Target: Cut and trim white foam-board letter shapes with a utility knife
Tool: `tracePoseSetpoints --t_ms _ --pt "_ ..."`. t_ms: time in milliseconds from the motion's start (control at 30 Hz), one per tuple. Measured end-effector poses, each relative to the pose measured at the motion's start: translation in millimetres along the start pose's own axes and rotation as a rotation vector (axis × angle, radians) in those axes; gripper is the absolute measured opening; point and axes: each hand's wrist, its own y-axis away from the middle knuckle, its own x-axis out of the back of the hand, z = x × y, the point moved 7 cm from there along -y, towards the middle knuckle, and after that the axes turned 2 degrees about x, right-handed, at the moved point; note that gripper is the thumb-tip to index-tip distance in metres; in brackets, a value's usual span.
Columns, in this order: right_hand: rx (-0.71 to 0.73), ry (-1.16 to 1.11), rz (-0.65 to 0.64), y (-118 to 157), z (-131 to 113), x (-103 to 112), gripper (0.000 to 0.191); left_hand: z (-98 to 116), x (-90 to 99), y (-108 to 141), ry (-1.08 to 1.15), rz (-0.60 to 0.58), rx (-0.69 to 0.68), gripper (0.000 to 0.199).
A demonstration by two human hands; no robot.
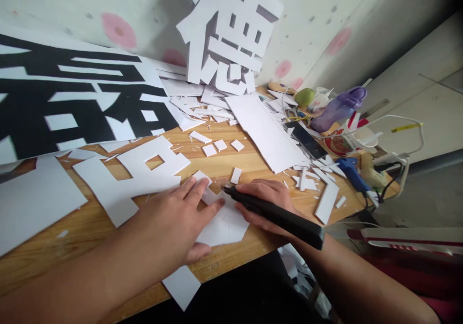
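My left hand [181, 218] lies with its fingers apart on a small white foam board piece [227, 222] near the table's front edge, pressing it down. In my right hand [265, 198] is a black utility knife [278, 213], its tip over the upper edge of that piece, close to my left fingertips. The blade itself is hard to make out. Just beyond the knife tip lies a small white offcut [236, 175]. A larger cut-out white shape [155, 162] with a square hole rests to the left, beside my left hand.
A large white cut-out character [231, 34] leans on the wall. Black printed paper [83, 102] lies at left. A long white board [267, 131], phone [306, 140], purple bottle [338, 109], blue glue gun [352, 174] and scraps sit right of centre. A white piece [183, 285] overhangs the front edge.
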Motion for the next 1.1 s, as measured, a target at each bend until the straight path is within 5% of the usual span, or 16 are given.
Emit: tracePoseSetpoints --t_ms 667,1100 --pt "0.122 0.094 -0.052 3.4 -15.1 12.6 0.023 -0.8 1.5 -1.3 0.014 -0.092 0.053 0.067" --pt "0.128 0.07 -0.116 16.6 -15.0 17.1 0.024 -3.1 -3.6 -2.7 0.035 -0.035 0.059 0.071"
